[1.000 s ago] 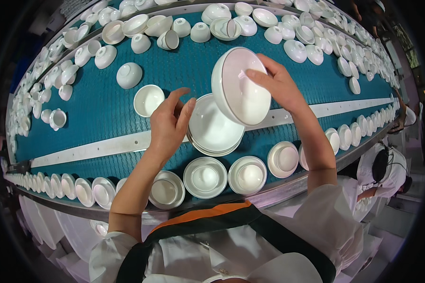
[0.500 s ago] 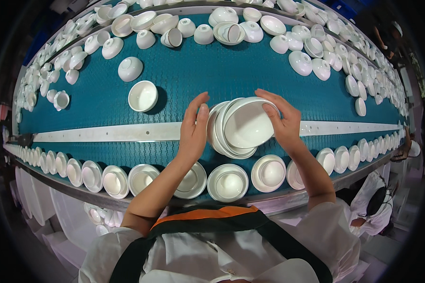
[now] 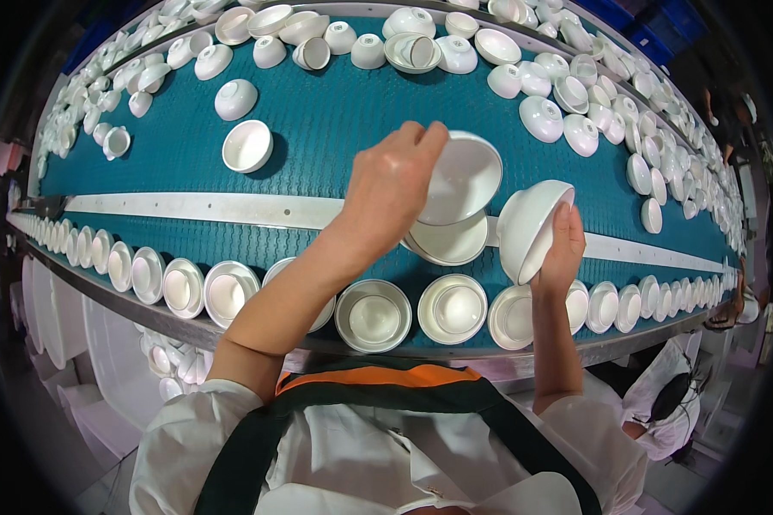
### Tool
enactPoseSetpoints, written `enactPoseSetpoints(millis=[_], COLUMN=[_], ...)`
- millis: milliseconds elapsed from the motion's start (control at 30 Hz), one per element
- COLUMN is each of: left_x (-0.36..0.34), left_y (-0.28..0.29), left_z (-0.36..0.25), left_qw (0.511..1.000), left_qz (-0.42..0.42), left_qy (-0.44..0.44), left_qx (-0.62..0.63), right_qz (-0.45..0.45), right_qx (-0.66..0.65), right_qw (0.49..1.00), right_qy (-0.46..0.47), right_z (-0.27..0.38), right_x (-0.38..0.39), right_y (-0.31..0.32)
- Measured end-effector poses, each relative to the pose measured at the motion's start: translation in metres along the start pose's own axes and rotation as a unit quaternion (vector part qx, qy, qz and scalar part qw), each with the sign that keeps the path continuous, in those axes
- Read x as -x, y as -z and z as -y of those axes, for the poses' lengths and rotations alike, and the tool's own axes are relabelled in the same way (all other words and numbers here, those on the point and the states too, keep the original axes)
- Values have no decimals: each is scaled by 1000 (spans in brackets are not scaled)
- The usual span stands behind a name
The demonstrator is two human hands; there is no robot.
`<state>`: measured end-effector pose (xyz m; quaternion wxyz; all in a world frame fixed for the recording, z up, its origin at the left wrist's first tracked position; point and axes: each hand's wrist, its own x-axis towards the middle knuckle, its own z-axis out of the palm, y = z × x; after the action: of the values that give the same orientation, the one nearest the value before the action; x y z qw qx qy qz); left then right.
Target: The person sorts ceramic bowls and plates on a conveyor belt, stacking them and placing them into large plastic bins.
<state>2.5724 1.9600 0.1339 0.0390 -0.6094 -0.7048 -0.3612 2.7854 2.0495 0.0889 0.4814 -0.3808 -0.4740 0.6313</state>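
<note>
Left hand [image 3: 397, 176]: fingers pinching rim of tilted white bowl [image 3: 468, 176], centre of frame; stack of white dishes [image 3: 452, 245] directly below it in picture; right hand [image 3: 562, 245]: gripping second white bowl [image 3: 520, 227], tipped on its side, right of centre; teal belt [image 3: 335, 129] across middle; pale rail [image 3: 197, 206] running left to right; upright loose bowl [image 3: 247, 147] and upturned bowl [image 3: 235, 99], upper left; row of round white ware [image 3: 374, 318] along lower belt edge; crowded white bowls [image 3: 541, 118], upper right.

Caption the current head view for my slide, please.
Left hand holds one white bowl, right hand holds another bowl, over a teal surface dotted with white dishes.
</note>
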Motion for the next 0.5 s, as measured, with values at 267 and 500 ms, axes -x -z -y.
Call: enactPoseSetpoints(millis=[267,500], left_x=[58,124], left_y=[30,-14], left_z=[72,126], left_qw=[966,941], left_qz=[-61,11], left_qy=[250,311], left_qx=[-17,-133], right_qz=[160,244], right_qx=[198,213], right_qw=[967,916], right_qy=[15,-237], right_z=[-14,-8], right_x=[-23,-52], right_y=[4,34])
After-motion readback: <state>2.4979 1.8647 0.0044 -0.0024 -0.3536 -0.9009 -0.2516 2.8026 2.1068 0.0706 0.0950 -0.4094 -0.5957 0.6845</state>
